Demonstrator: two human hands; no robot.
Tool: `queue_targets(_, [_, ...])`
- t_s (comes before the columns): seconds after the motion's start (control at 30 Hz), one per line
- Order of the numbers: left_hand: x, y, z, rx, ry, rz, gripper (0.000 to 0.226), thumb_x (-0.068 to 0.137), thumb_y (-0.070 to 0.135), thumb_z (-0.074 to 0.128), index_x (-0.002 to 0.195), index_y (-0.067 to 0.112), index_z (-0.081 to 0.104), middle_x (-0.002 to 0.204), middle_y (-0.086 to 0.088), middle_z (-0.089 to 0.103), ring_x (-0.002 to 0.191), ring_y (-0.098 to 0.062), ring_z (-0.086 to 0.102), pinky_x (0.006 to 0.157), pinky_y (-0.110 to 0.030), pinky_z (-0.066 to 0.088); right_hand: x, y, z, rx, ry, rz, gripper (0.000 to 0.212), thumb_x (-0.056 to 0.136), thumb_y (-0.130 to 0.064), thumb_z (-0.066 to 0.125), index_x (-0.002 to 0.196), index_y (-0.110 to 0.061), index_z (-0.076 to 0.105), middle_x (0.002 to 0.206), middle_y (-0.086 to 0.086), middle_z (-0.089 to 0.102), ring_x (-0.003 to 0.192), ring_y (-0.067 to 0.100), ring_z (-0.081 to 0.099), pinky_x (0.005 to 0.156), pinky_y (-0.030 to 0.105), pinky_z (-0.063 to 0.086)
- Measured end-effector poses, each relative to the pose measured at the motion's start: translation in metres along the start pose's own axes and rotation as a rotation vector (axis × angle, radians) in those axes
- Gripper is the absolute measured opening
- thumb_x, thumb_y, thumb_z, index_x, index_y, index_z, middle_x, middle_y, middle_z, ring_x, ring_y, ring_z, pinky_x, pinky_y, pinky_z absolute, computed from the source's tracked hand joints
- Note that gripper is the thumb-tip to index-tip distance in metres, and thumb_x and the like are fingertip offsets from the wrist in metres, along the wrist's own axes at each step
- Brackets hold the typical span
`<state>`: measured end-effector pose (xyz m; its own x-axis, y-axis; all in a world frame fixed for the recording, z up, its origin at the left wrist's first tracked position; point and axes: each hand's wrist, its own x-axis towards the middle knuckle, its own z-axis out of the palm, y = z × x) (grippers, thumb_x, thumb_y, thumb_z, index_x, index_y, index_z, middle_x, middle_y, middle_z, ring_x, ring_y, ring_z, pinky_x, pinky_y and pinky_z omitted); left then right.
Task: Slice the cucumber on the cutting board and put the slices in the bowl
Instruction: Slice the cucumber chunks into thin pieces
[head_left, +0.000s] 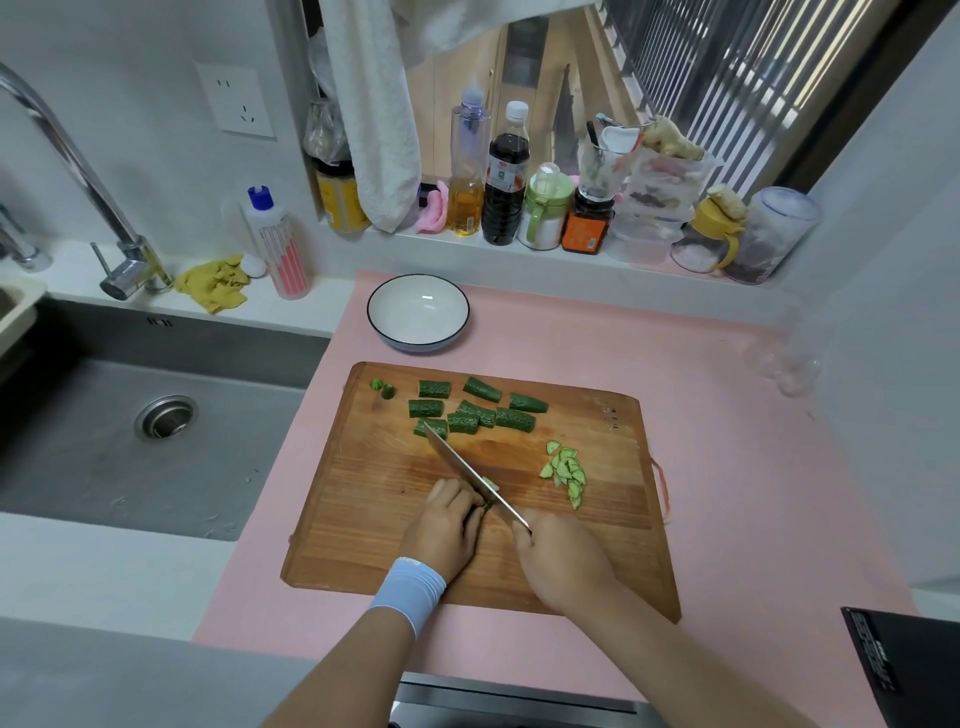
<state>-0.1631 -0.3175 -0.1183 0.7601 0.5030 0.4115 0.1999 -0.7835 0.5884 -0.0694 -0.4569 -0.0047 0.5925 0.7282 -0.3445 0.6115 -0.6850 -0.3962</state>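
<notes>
A steel sink (104, 467) fills the left side. To its right a pink mat (727, 441) covers the counter, and on it lies a wooden cutting board (363, 530). A pale towel (379, 130) hangs over the sill, where bottles and jars (506, 176) stand in a row. A white bowl (418, 312) with a dark rim sits on the mat just behind the board, holding nothing.

The left hand (447, 525), a pale wristband (410, 592) below it, curls its fingers over a cucumber piece (487, 505), which is mostly hidden. The right hand (561, 561) grips the knife (470, 467) by its hidden handle. The blade runs slantwise beside the left fingers, its tip reaching the dark green chunks (470, 410) clustered at the board's far side.

Pale, thin slices (566, 473) lie heaped on the board's right. Two small end bits (382, 388) sit at the far left corner.
</notes>
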Motion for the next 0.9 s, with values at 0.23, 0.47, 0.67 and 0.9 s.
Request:
queue_targets(0.23, [0.000, -0.001, 0.001, -0.029, 0.005, -0.001, 0.003, 0.088, 0.009, 0.063, 0.085, 0.011, 0.064, 0.089, 0.003, 0.057, 0.086, -0.016, 0.052, 0.081, -0.022, 0.045, -0.020, 0.014, -0.002, 0.011, 0.042, -0.033, 0.038, 0.105, -0.036, 0.039, 0.066, -0.035, 0.039, 0.065, -0.011, 0.054, 0.064, 0.011, 0.056, 0.056, 0.027, 0.041])
queue_targets(0.47, [0.001, -0.001, 0.001, -0.037, 0.005, -0.016, 0.005, 0.086, 0.007, 0.067, 0.084, 0.010, 0.064, 0.088, 0.002, 0.058, 0.087, -0.016, 0.053, 0.083, -0.019, 0.044, -0.021, 0.019, -0.005, 0.011, -0.012, -0.013, 0.039, 0.105, -0.034, 0.038, 0.067, -0.030, 0.043, 0.065, -0.009, 0.053, 0.060, 0.008, 0.051, 0.052, 0.023, 0.035])
queue_targets(0.67, [0.000, 0.001, 0.000, -0.032, 0.019, -0.015, 0.004, 0.088, 0.010, 0.062, 0.084, 0.009, 0.064, 0.088, 0.001, 0.058, 0.086, -0.016, 0.052, 0.083, -0.019, 0.043, -0.005, 0.006, 0.000, 0.034, -0.037, 0.036, 0.037, 0.103, -0.032, 0.040, 0.066, -0.025, 0.043, 0.064, -0.007, 0.053, 0.066, 0.018, 0.057, 0.058, 0.030, 0.039])
queue_targets(0.9, [-0.003, -0.001, 0.001, -0.006, -0.008, -0.024, 0.010, 0.093, 0.015, 0.056, 0.087, 0.010, 0.063, 0.091, 0.002, 0.055, 0.086, -0.018, 0.051, 0.083, -0.021, 0.043, 0.005, -0.002, -0.002, 0.045, -0.047, 0.039, 0.029, 0.103, -0.035, 0.040, 0.076, -0.028, 0.049, 0.077, -0.005, 0.061, 0.075, 0.023, 0.058, 0.064, 0.029, 0.038])
